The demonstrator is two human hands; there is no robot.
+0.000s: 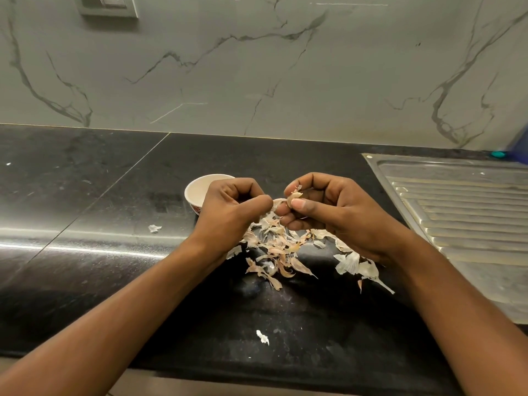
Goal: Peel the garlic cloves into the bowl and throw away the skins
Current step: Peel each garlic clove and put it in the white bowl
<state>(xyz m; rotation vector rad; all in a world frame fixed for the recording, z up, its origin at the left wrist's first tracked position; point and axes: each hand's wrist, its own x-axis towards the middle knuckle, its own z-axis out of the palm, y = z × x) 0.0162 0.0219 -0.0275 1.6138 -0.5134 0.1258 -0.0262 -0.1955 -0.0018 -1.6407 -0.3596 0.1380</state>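
My right hand (323, 207) pinches a garlic clove (294, 196) between thumb and fingers above the black counter. My left hand (233, 208) has its fingers curled and pinches a strip of skin (277, 202) that still hangs from the clove. A small white bowl (197, 190) stands just behind my left hand, partly hidden by it; its contents are not visible. A heap of loose garlic skins (281, 247) lies on the counter beneath both hands, and more pale skins (357, 264) lie under my right wrist.
A steel sink drainboard (463, 212) runs along the right side of the counter. Single skin flakes lie at the left (154, 228) and near the front edge (262, 337). A marble wall with a socket (110, 4) rises behind.
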